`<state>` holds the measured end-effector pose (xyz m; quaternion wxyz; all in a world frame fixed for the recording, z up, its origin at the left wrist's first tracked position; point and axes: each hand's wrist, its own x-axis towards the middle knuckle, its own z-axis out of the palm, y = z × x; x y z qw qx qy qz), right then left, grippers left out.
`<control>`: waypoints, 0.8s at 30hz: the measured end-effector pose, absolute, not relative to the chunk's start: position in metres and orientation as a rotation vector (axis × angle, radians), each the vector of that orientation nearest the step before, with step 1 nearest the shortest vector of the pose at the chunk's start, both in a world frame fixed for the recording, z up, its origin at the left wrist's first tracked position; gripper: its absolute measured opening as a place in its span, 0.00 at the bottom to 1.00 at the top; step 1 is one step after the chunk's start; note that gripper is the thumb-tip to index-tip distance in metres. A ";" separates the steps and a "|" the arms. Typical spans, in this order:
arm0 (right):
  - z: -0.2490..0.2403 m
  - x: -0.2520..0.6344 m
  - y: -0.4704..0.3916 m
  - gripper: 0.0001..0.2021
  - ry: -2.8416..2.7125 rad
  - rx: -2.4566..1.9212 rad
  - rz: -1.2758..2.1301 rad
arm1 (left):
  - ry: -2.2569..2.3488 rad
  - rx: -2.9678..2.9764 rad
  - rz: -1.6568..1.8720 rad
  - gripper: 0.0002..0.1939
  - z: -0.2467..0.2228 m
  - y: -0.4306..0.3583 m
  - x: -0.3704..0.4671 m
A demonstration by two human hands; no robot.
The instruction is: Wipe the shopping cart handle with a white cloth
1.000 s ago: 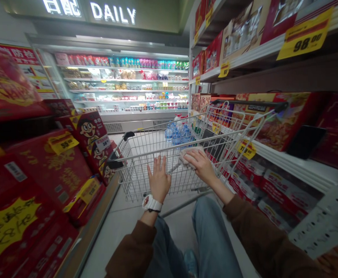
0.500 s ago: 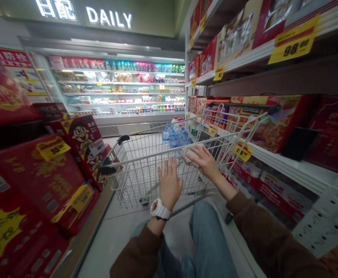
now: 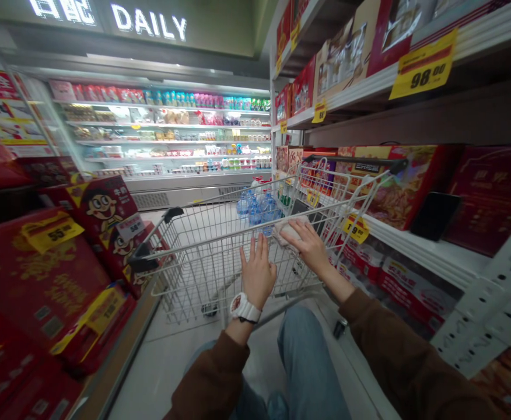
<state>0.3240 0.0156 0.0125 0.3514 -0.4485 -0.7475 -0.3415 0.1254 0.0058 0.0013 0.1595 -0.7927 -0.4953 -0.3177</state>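
A wire shopping cart (image 3: 212, 256) stands sideways in front of my knees, its black-trimmed handle at the right. My left hand (image 3: 258, 273), with a white watch (image 3: 244, 308) on the wrist, lies against the cart's near side. Its fingers are stretched out and nothing is in them. Farther right, my right hand (image 3: 310, 245) holds a pale, crumpled cloth (image 3: 285, 234) against the upper wires of the same side. The fingers lie over the cloth and partly hide it.
Red gift boxes (image 3: 49, 268) are stacked close on the left. A white shelf (image 3: 413, 242) with boxes and a dark phone (image 3: 436, 216) borders the right. Water bottles (image 3: 259, 207) stand beyond the cart, before a lit refrigerated case (image 3: 172, 181).
The view has turned slightly, so the surroundings sit farther left. Both hands keep nearly the same places on the cart, the right one still with the cloth.
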 end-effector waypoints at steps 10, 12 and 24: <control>0.017 0.339 0.011 0.37 -1.937 -1.216 -0.818 | -1.444 -2.269 -0.981 0.37 0.001 0.011 0.133; 0.016 0.342 0.013 0.37 -1.942 -1.220 -0.816 | -1.450 -2.268 -0.978 0.36 0.004 0.010 0.133; 0.017 0.364 0.016 0.36 -1.953 -1.194 -0.775 | -1.373 -2.277 -0.976 0.37 0.001 -0.001 0.157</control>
